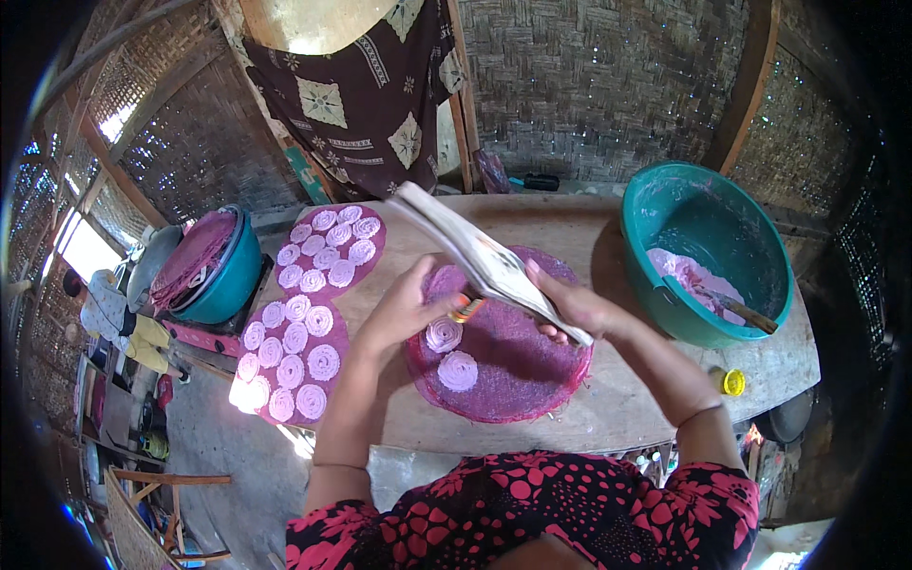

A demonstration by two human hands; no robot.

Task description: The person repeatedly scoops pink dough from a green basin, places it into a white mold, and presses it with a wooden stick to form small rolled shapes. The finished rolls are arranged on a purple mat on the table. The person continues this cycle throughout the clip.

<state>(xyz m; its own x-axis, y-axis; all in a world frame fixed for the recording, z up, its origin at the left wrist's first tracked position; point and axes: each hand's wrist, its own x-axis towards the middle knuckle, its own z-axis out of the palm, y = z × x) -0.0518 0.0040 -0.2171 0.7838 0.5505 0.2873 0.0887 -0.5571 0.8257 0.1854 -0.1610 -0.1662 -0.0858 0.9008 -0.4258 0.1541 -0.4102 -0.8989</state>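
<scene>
ok so both hands are busy w/ a long pale tool (489, 256), held at a slant above a round pink mat (513, 380) on the table (551, 214). R hand (570, 304) is clamped on the lower end, thumb on top & fingers curled under the edge. L hand (408, 299) is wrapped in from the other side, thumb up against an orange-banded piece (466, 306) just below the tool; its other fingertips are partly hidden, so can't tell how tight that grip is. Far end of the tool is blurry btw, sticking up & away to the left.

At least 2 pale pink swirls (458, 370) sit on the mat's left side. Left of that, 2 more mats, an upper one (362, 271) & a lower one (342, 334), both crowded w/ the same kind of swirls.

R side of the table: big green basin (708, 228) w/ pink dough (679, 271) inside plus a wooden-looking utensil (750, 315) leaning in it. Small yellow container (732, 382) is just below the basin, near the table edge. Far left there's a teal pot (233, 290) w/ a pink stack (195, 252) on top.
</scene>
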